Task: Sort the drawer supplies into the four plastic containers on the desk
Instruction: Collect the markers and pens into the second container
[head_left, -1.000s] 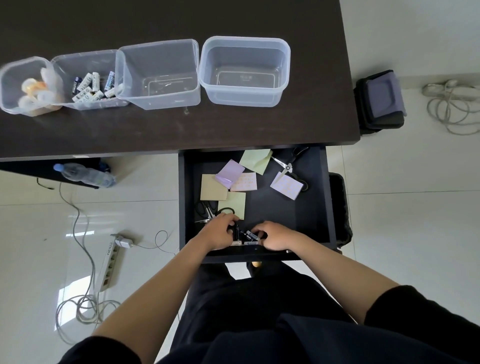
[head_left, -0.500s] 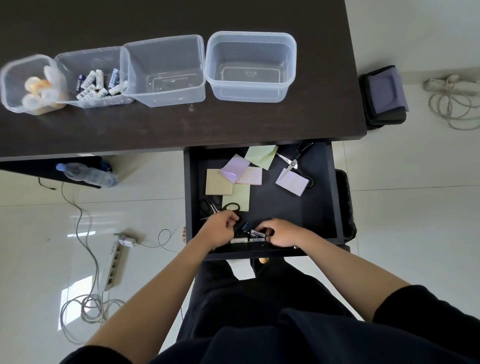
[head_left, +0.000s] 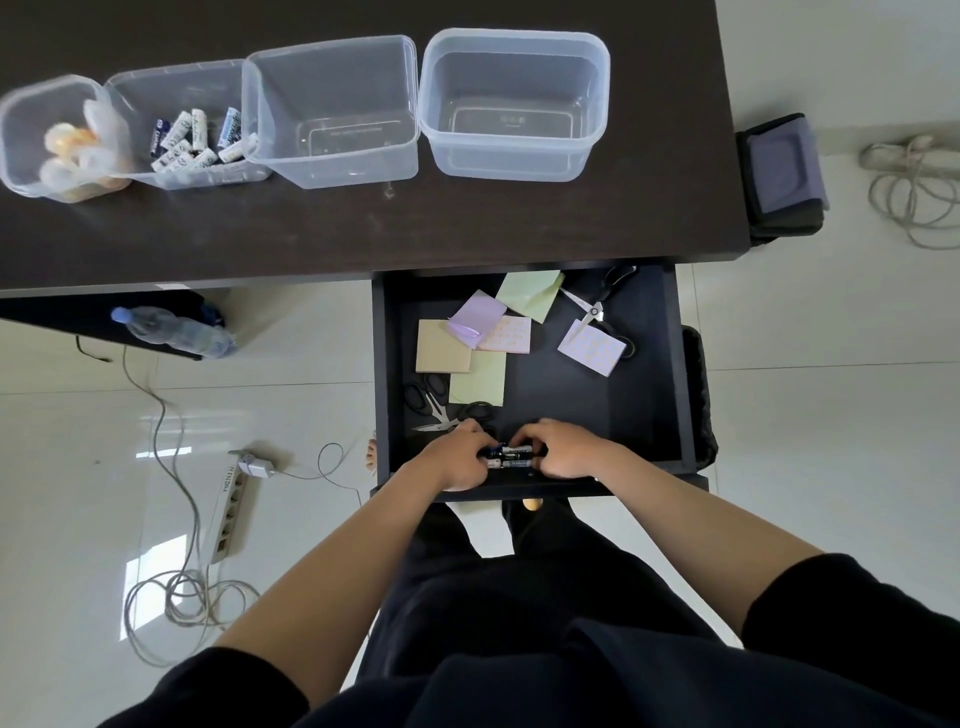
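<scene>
Both hands were in the open drawer (head_left: 670, 364) at its near edge, left hand (head_left: 457, 460) and right hand (head_left: 563, 452) closed around a small cluster of batteries (head_left: 511, 456) between them. Sticky note pads (head_left: 475, 322) and scissors (head_left: 434, 402) lay farther back. Four plastic containers (head_left: 511, 104) lined the desk (head_left: 363, 223); the second held batteries.

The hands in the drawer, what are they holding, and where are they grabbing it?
Both hands, left and right, pinch a small bunch of dark cylindrical batteries between them, one hand at each end, low at the front of the black drawer.
</scene>
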